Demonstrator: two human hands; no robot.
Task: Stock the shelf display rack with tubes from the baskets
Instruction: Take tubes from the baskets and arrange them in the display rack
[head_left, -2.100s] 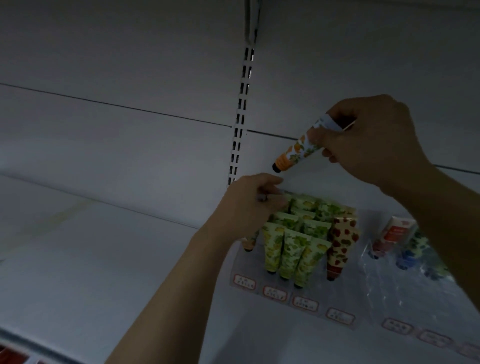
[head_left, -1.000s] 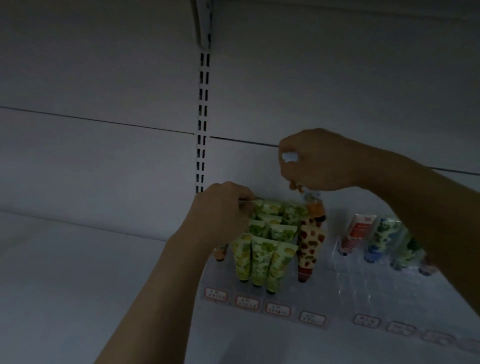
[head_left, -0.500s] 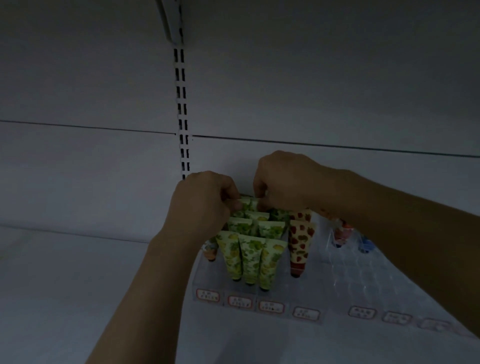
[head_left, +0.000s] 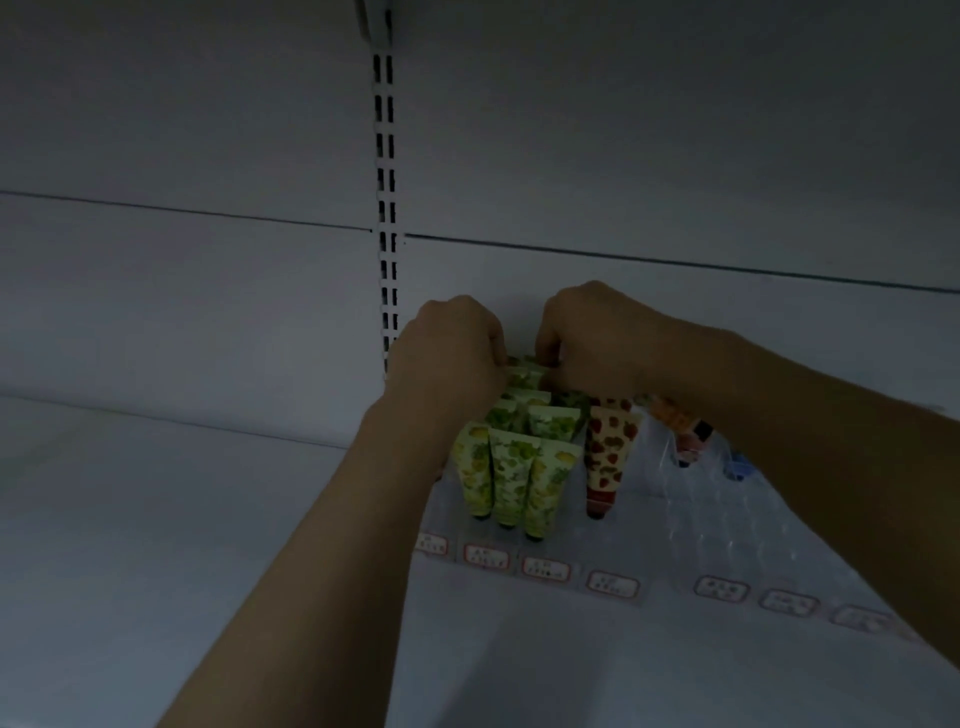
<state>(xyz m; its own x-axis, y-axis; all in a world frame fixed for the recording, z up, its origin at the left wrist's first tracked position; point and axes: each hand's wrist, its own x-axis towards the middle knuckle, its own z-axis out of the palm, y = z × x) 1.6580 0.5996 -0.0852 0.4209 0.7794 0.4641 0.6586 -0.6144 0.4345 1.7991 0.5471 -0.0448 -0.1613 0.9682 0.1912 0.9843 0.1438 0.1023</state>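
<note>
red-framed price labels (head_left: 486, 556) on display rack (head_left: 727, 525), print unreadable

The green tubes (head_left: 506, 478) carry a pattern of green leaves and yellow fruit on a pale cream ground, and their caps are dark. The spotted tube (head_left: 608, 457) beside them is cream with red strawberry-like spots and has a red cap. The orange tube (head_left: 672, 415) has orange marks and a black cap. The rack (head_left: 727, 519) is clear plastic. Its labels (head_left: 545, 569) are white with a red border. The shelf (head_left: 156, 519) and the back panel (head_left: 156, 130) are plain pale grey; the slotted strip (head_left: 385, 208) is white with black slots.
</note>
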